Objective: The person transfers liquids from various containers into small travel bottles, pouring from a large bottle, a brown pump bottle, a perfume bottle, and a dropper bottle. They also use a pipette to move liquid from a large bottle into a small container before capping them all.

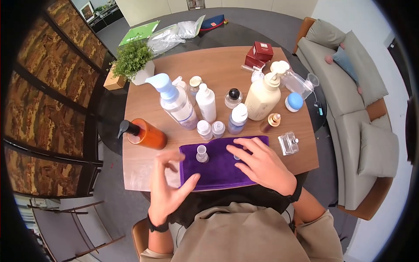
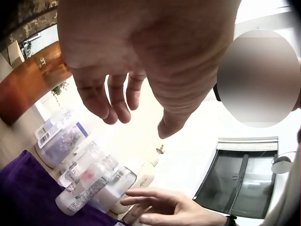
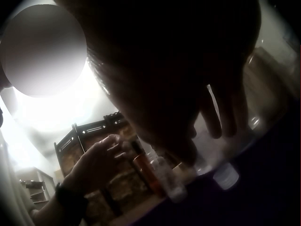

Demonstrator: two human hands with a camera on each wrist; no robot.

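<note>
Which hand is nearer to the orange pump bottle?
Left. The left hand hovers just right of the orange bottle, at the cloth's left edge; the right hand rests farther right on the cloth.

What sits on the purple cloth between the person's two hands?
A small clear bottle stands upright on the purple cloth, between the left hand and the right hand. The head view shows it.

Both hands empty: left (image 1: 168,185) lifted, fingers loosely curved; right (image 1: 262,163) flat, fingers spread
</note>
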